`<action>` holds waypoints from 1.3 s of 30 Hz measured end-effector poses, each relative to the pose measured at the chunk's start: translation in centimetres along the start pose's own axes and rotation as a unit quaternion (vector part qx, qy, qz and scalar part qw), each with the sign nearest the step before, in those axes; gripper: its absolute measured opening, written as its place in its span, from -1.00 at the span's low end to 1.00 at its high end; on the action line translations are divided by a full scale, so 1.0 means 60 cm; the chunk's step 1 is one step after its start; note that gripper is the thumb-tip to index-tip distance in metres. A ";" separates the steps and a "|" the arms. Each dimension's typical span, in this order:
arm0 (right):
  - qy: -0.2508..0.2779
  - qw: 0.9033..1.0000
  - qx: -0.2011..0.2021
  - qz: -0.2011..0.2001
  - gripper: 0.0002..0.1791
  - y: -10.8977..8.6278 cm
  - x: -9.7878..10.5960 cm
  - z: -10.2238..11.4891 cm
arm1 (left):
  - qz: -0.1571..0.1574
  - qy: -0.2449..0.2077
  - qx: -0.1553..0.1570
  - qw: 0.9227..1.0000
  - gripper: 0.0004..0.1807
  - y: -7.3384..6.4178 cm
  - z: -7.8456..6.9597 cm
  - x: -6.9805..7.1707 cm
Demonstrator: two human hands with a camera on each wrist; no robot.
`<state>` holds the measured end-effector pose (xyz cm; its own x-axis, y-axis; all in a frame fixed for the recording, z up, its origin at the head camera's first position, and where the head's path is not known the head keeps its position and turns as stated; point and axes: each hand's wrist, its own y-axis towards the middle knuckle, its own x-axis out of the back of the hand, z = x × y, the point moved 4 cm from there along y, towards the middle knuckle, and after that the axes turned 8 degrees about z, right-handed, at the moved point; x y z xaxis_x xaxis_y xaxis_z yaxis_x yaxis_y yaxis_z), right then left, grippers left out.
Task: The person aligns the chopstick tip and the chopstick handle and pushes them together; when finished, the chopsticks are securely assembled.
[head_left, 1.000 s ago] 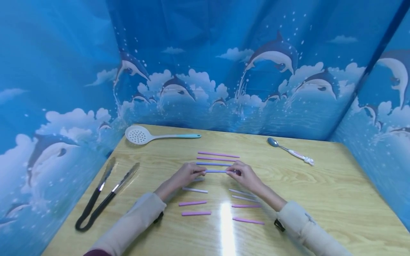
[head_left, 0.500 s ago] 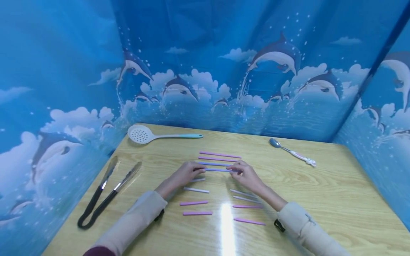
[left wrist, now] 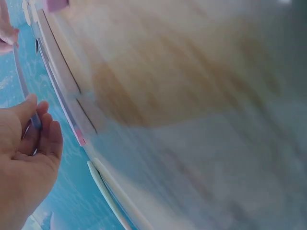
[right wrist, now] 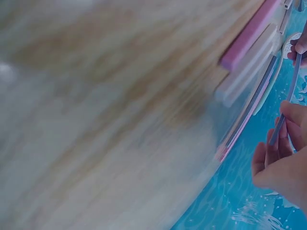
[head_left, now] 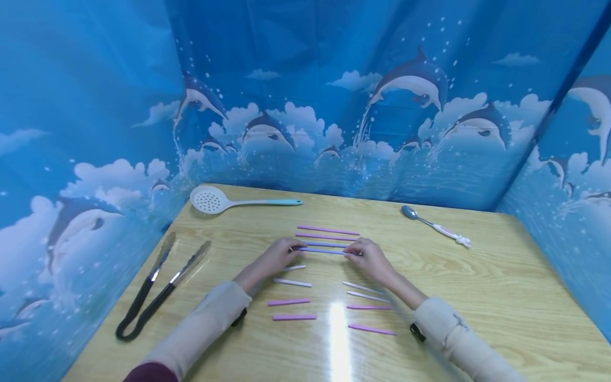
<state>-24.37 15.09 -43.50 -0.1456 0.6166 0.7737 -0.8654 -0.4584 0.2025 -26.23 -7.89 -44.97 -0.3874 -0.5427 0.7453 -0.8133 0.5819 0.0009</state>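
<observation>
My left hand [head_left: 281,253] pinches the left end of a thin blue-violet stick [head_left: 322,251], and my right hand [head_left: 371,259] pinches its right end. Both wrist views show this stick [left wrist: 21,76] raised off the table between the two hands, slightly bowed. In the right wrist view, thumb and fingertips of the right hand [right wrist: 288,148] close on the stick [right wrist: 293,84]. Just behind it a similar blue stick [head_left: 312,244] lies on the table, partly hidden. Two long pink sticks [head_left: 328,230] lie farther back, roughly parallel.
Short white sticks [head_left: 293,283] and pink sticks [head_left: 294,318] lie in two columns nearer me, with more pink ones [head_left: 371,329] at right. A slotted spoon [head_left: 208,200] lies back left, black-handled tongs [head_left: 138,313] at left, and a spoon [head_left: 444,230] back right.
The held stick has moved slightly away from me, closer to the blue stick behind it. The right hand's fingers loosened briefly and now pinch its end again. The head view shifted a little.
</observation>
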 end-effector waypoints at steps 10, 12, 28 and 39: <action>-0.017 0.999 -0.009 0.028 -0.92 0.008 -0.008 -0.019 | -0.002 0.019 0.005 1.000 -0.79 0.005 0.017 0.004; -0.013 0.999 -0.017 0.034 -0.93 0.010 -0.011 -0.023 | 0.004 0.026 0.008 1.000 -0.79 0.008 0.019 0.002; -0.011 0.996 -0.042 0.079 -0.92 0.022 -0.017 -0.034 | 0.021 0.044 0.001 0.999 -0.81 0.025 0.024 -0.005; -0.005 0.995 -0.054 0.084 -0.91 0.023 -0.017 -0.036 | 0.023 0.057 0.004 0.998 -0.81 0.025 0.025 -0.003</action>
<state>-26.46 15.19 -45.31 -0.2888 0.5297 0.7975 -0.8754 -0.4834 0.0041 -28.03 -7.79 -46.10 -0.3721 -0.4431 0.8156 -0.7995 0.5993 -0.0392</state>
